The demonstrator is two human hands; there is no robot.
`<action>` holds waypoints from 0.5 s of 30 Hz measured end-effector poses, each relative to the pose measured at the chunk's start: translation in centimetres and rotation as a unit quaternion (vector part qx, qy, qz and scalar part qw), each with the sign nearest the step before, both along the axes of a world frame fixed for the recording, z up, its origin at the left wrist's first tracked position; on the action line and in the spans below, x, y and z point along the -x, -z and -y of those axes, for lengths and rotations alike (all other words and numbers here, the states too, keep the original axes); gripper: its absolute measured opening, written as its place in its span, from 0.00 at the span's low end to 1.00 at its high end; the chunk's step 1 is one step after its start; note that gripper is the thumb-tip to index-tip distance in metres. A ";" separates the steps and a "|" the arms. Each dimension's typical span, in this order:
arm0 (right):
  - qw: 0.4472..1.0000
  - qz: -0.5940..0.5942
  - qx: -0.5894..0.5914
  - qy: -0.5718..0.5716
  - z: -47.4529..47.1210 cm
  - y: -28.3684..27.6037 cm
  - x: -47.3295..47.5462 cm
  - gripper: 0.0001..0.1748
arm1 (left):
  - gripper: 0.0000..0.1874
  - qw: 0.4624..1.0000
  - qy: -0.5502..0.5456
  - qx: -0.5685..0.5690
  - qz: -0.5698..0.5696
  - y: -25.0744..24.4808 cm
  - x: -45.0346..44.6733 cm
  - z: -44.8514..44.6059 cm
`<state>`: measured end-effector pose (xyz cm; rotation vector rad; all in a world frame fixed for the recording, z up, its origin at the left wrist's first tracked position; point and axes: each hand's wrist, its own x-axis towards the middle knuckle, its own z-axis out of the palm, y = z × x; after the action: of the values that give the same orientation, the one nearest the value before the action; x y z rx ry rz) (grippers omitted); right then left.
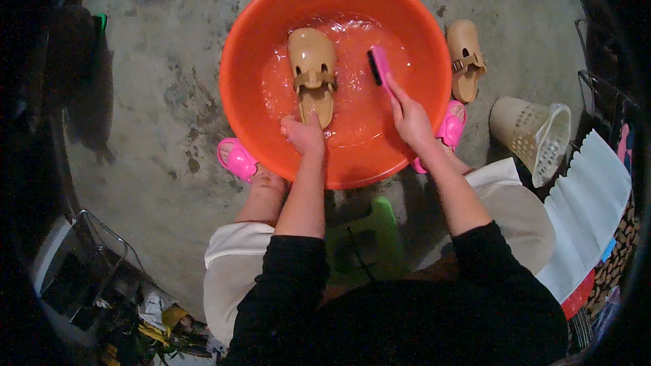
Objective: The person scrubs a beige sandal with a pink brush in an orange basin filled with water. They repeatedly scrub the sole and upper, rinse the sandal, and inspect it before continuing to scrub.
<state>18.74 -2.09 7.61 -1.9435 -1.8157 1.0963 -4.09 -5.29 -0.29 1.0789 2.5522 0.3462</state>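
A large orange plastic basin [244, 35] with clear, rippling water stands on the floor before me. My left hand [306, 133] grips the heel end of a tan clog [312, 51], its thumb on the footbed. The clog's toe points away from me and its strap lies across the upper. In my right hand [413, 121] is a pink-handled scrub brush [382, 63] with black bristles facing left, towards the clog. A gap of water separates brush and clog. The matching tan clog [464, 58] rests on the floor just right of the basin.
My feet in pink slippers [238, 160] flank the basin. A perforated beige plastic basket [519, 132] lies tipped over at right, near a pleated white sheet [585, 213]. Below the basin is a green plastic stool [384, 229]. Assorted clutter [157, 320] sits at lower left on the concrete floor [152, 112].
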 end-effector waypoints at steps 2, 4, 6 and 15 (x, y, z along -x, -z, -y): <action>0.989 0.078 0.101 0.071 -2.1 1.4 0.2 0.33 | 0.26 0.992 -0.003 -0.106 -0.068 -0.9 -1.1 -0.2; 0.988 0.112 0.069 0.085 -3.7 3.6 1.2 0.37 | 0.27 0.978 -0.054 -0.195 0.047 -1.6 -2.0 -1.3; 0.986 0.117 0.057 0.106 -4.1 6.1 2.8 0.40 | 0.29 0.919 -0.276 -0.174 0.220 -2.3 -2.5 -3.1; 0.997 0.007 0.043 -0.066 -1.6 8.7 3.3 0.36 | 0.22 0.567 -0.475 -0.215 0.637 -3.2 -3.6 -10.1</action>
<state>15.43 -0.53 -1.07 -1.9050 -1.9606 1.2230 -0.51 4.81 2.93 -0.6003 1.3220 1.4020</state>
